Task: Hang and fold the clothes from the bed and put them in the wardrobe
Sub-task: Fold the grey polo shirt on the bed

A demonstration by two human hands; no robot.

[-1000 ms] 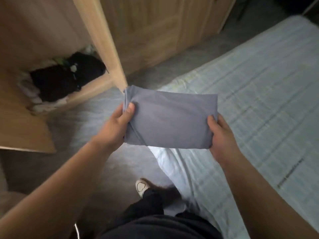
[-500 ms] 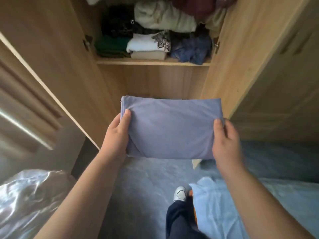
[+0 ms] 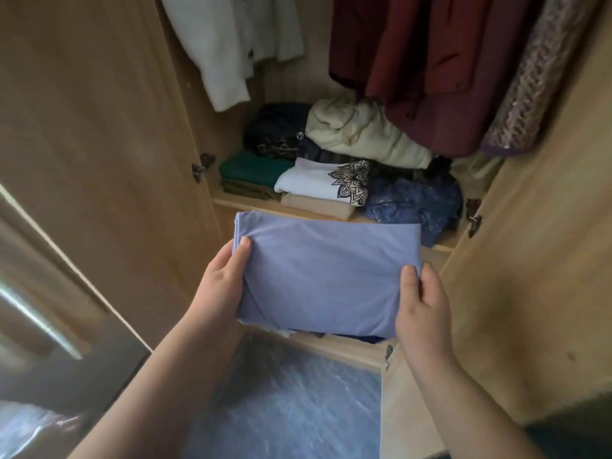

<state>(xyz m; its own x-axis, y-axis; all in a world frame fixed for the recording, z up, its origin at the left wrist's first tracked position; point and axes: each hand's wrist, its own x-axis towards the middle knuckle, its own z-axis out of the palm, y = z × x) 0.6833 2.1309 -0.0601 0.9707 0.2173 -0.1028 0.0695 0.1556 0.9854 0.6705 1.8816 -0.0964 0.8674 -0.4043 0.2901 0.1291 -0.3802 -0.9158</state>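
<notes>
Midair, left hand (image 3: 222,286) and right hand (image 3: 422,313) gripping folded blue garment (image 3: 328,276) at side edges, crowded shelf (image 3: 236,203) beyond

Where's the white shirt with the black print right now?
Head view, centre: the white shirt lies on the wardrobe shelf atop a beige garment, between green clothes and blue fabric.

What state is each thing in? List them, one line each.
Blue garment: folded, held up in front of the shelf.
Left hand: grips the garment's left edge, thumb on top.
Right hand: grips its right edge, thumb on top.
Left door: open.
Right door: open.
White tee: folded, stacked on the shelf.
Green top: folded, on the shelf.
Cream garment: bunched, not folded.
Red coat: hanging.
</notes>
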